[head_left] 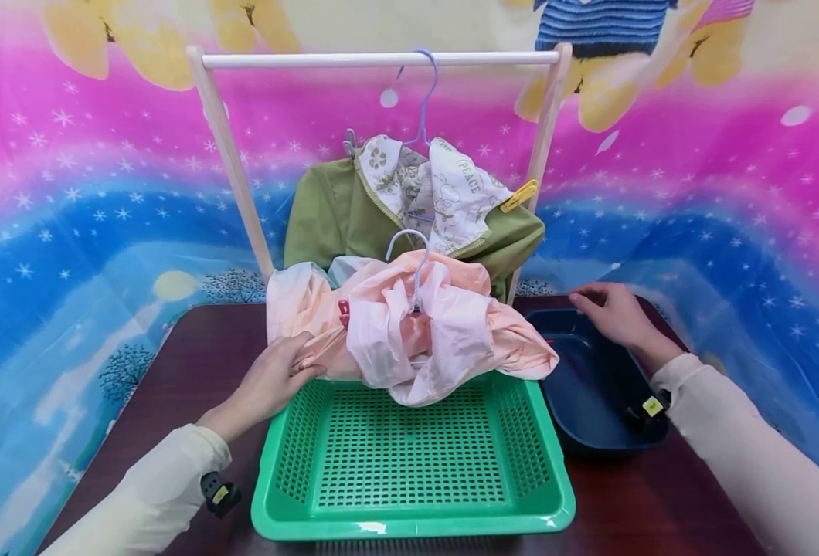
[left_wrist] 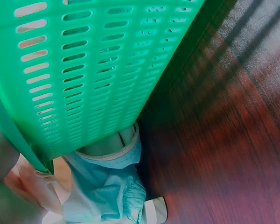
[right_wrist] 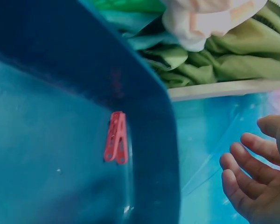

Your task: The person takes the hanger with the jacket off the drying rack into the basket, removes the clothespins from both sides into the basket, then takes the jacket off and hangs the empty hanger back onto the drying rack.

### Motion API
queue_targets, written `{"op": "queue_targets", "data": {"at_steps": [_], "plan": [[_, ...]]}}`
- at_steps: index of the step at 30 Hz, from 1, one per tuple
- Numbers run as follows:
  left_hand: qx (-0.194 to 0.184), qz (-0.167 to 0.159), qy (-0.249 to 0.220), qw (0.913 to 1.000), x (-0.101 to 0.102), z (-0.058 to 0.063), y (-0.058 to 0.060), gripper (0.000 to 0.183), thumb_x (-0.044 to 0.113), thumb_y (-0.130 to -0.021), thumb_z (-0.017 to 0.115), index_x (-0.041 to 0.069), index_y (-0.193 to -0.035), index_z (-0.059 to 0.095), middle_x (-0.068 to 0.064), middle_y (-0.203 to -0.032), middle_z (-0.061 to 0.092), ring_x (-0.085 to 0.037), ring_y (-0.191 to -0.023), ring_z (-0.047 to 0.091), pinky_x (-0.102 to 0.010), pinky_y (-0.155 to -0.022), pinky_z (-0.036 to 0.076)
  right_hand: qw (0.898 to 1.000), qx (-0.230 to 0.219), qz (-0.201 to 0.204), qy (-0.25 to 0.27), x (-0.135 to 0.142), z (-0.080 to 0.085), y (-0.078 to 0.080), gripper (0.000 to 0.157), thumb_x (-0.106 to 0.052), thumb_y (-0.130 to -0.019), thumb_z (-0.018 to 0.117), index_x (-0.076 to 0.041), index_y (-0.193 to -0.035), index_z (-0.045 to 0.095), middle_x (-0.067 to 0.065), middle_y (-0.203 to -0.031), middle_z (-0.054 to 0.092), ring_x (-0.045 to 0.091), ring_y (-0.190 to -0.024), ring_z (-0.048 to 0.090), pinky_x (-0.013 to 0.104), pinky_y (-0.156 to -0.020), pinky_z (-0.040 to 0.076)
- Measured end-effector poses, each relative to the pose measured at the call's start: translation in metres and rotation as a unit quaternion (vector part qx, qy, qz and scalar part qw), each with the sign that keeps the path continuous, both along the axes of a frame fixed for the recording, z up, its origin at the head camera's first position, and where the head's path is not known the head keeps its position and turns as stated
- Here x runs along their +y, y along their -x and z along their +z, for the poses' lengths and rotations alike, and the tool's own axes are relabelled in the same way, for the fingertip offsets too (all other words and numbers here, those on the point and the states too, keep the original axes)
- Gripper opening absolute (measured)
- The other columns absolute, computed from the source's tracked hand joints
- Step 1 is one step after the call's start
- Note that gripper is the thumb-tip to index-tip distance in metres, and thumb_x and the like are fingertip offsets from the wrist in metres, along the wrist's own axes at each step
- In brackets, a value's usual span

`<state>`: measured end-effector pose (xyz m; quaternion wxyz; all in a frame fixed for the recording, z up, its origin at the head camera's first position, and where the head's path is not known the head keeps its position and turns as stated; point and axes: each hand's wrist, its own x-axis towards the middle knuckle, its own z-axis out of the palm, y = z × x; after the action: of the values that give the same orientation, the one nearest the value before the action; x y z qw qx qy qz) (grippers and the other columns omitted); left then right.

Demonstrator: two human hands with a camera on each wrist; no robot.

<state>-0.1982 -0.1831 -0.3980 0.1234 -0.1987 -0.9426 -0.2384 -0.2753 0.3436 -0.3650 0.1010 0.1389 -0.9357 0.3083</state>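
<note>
A pale pink jacket (head_left: 291, 309) on a white hanger (head_left: 419, 266) lies over the far rim of the green basket (head_left: 409, 521). My left hand (head_left: 270, 378) pinches its left sleeve; in the left wrist view the fingers are mostly cut off at the edge. A red clothespin (head_left: 344, 312) is clipped on the jacket's left shoulder. My right hand (head_left: 614, 313), fingers loosely bent and holding nothing, hovers over the far end of the dark blue tray (head_left: 590, 386). Inside that tray, the right wrist view shows another red clothespin (right_wrist: 115, 137).
Behind the basket stands a small rack with a white bar (head_left: 312, 60). From it hangs a green jacket (head_left: 326, 208) on a lilac hanger (head_left: 424, 100), with a grey clothespin (head_left: 350, 144) and a yellow clothespin (head_left: 519, 196). Everything stands on a dark wooden table (head_left: 201, 363).
</note>
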Motion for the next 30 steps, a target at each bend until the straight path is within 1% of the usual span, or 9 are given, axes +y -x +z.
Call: {"op": "queue_targets", "data": {"at_steps": [5,10,15,17,18,20,23,26,30], "plan": [[-0.005,0.004,0.006,1.0000,-0.001,0.001,-0.001,0.029,0.022,-0.087,0.079,0.015,-0.086,0.052,0.003,-0.067,0.041,-0.015,-0.070,0.042,-0.030,-0.064,0.033,1.000,0.001,0.013,0.000,-0.007,0.011,-0.005,0.035,-0.023,-0.106,0.053,0.005,-0.120,0.068,0.023,-0.099,0.071,-0.006,-0.073,0.057,0.025,-0.061,0.050],[-0.013,0.004,0.006,0.9999,-0.001,0.003,-0.002,0.031,0.022,-0.087,0.079,0.015,-0.084,0.050,0.003,-0.066,0.039,-0.015,-0.067,0.039,-0.029,-0.062,0.033,0.999,0.000,0.033,-0.002,-0.018,0.023,-0.012,0.033,-0.022,-0.105,0.055,0.003,-0.120,0.069,0.021,-0.099,0.072,-0.005,-0.074,0.058,0.024,-0.063,0.050],[-0.018,0.004,0.008,0.9998,0.000,0.005,-0.003,0.032,0.024,-0.087,0.079,0.014,-0.083,0.049,0.003,-0.066,0.038,-0.015,-0.068,0.039,-0.028,-0.061,0.032,0.999,0.001,0.048,-0.003,-0.029,0.034,-0.020,0.031,-0.023,-0.105,0.055,0.000,-0.121,0.070,0.021,-0.108,0.072,-0.006,-0.080,0.058,0.024,-0.066,0.050],[-0.020,0.005,0.007,0.9998,0.001,0.006,-0.003,0.033,0.025,-0.088,0.079,0.014,-0.083,0.049,0.003,-0.066,0.037,-0.015,-0.068,0.039,-0.028,-0.061,0.033,0.999,0.004,0.053,-0.007,-0.035,0.039,-0.023,0.031,-0.024,-0.105,0.055,-0.001,-0.122,0.070,0.020,-0.113,0.072,-0.001,-0.086,0.061,0.023,-0.069,0.051],[-0.021,0.006,0.007,0.9997,0.001,0.006,-0.004,0.033,0.025,-0.088,0.079,0.014,-0.083,0.048,0.003,-0.066,0.037,-0.015,-0.068,0.039,-0.028,-0.061,0.033,0.998,0.006,0.057,-0.007,-0.038,0.041,-0.025,0.031,-0.023,-0.105,0.056,-0.001,-0.122,0.070,0.021,-0.115,0.072,0.003,-0.089,0.063,0.023,-0.070,0.051],[-0.022,0.007,0.006,0.9997,0.001,0.006,-0.004,0.033,0.025,-0.088,0.079,0.014,-0.083,0.048,0.003,-0.066,0.037,-0.015,-0.068,0.039,-0.028,-0.061,0.033,0.998,0.009,0.066,-0.006,-0.044,0.046,-0.028,0.031,-0.022,-0.105,0.056,-0.001,-0.122,0.070,0.021,-0.116,0.072,0.015,-0.094,0.068,0.021,-0.073,0.052],[-0.025,0.009,0.006,0.9996,0.001,0.007,-0.004,0.033,0.025,-0.088,0.079,0.014,-0.083,0.048,0.003,-0.066,0.037,-0.015,-0.068,0.039,-0.029,-0.061,0.033,0.997,0.004,0.078,-0.001,-0.053,0.053,-0.033,0.031,-0.022,-0.105,0.056,-0.001,-0.123,0.070,0.021,-0.119,0.071,0.030,-0.103,0.070,0.017,-0.078,0.051],[-0.026,0.011,0.008,0.9996,0.001,0.006,-0.003,0.033,0.025,-0.088,0.079,0.014,-0.084,0.048,0.002,-0.067,0.038,-0.015,-0.068,0.039,-0.029,-0.061,0.033,0.996,-0.005,0.090,0.006,-0.061,0.058,-0.040,0.031,-0.022,-0.105,0.056,-0.001,-0.124,0.069,0.021,-0.121,0.071,0.034,-0.106,0.070,0.015,-0.079,0.050],[-0.027,0.012,0.011,0.9995,0.001,0.006,-0.003,0.033,0.025,-0.088,0.079,0.015,-0.084,0.049,0.002,-0.067,0.038,-0.015,-0.068,0.039,-0.029,-0.061,0.033,0.995,-0.007,0.103,0.006,-0.069,0.063,-0.046,0.029,-0.020,-0.104,0.057,-0.002,-0.124,0.069,0.019,-0.120,0.072,0.029,-0.102,0.071,0.016,-0.079,0.051]]}}
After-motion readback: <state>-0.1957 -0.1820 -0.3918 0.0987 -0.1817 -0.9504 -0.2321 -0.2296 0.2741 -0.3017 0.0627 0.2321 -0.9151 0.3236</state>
